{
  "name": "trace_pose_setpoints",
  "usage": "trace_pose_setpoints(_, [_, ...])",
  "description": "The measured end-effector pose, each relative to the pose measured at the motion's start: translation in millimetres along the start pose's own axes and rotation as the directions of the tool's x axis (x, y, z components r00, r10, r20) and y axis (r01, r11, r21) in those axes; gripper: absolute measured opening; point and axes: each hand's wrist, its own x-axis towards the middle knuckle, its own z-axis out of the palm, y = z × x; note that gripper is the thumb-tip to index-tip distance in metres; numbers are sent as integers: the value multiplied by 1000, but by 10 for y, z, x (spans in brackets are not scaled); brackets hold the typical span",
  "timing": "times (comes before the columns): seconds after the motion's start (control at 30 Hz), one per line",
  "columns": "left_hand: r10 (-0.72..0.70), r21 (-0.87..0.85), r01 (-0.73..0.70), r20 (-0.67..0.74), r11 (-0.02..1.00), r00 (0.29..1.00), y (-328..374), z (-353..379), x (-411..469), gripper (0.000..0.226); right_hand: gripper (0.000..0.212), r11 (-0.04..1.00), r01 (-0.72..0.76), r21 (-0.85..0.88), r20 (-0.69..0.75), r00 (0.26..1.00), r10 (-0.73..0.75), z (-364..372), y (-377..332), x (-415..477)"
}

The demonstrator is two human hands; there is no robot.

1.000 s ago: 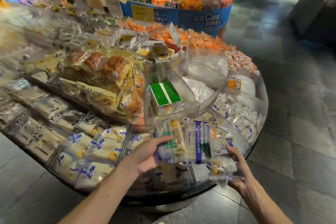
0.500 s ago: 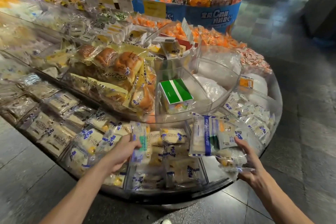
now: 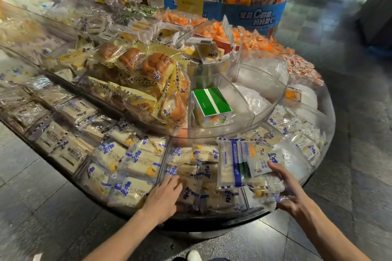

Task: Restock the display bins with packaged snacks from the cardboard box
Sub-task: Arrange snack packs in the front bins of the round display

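Note:
A clear curved display bin [image 3: 212, 215] at the front of the stand holds white snack packs with blue print [image 3: 191, 174]. My left hand [image 3: 163, 199] lies flat on the packs in that bin, fingers straight. My right hand [image 3: 290, 193] grips a stack of blue-and-white packaged snacks [image 3: 235, 165] held just above the bin's right side, thumb over the top pack. No cardboard box is in view.
A green-topped box [image 3: 212, 101] sits in the upper clear round tray [image 3: 265, 110]. Packaged buns [image 3: 157, 70] pile up to the left. Orange snacks [image 3: 254, 40] and a blue round candy stand [image 3: 244, 12] lie behind. Dark tiled floor [image 3: 350, 154] surrounds the display.
My left hand let go of the stack, swung left, then came down flat on the packs in the front bin. The right hand kept hold of the stack.

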Motion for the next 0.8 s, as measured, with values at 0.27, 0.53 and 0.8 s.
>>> trace_pose_setpoints(0.27, [-31, 18, 30, 4, 999, 1000, -56, -73, 149, 73, 54, 999, 4, 42, 155, 988, -10, 124, -41, -4])
trace_pose_setpoints(0.53, [-130, 3, 131, -127, 991, 983, 24, -45, 197, 65, 138, 998, 41, -52, 267, 963, -26, 122, -21, -50])
trace_pose_setpoints(0.8, [-317, -886, 51, -111, 460, 942, 422, -768, 209, 29, 114, 992, 86, -90, 301, 952, -55, 256, -53, -180])
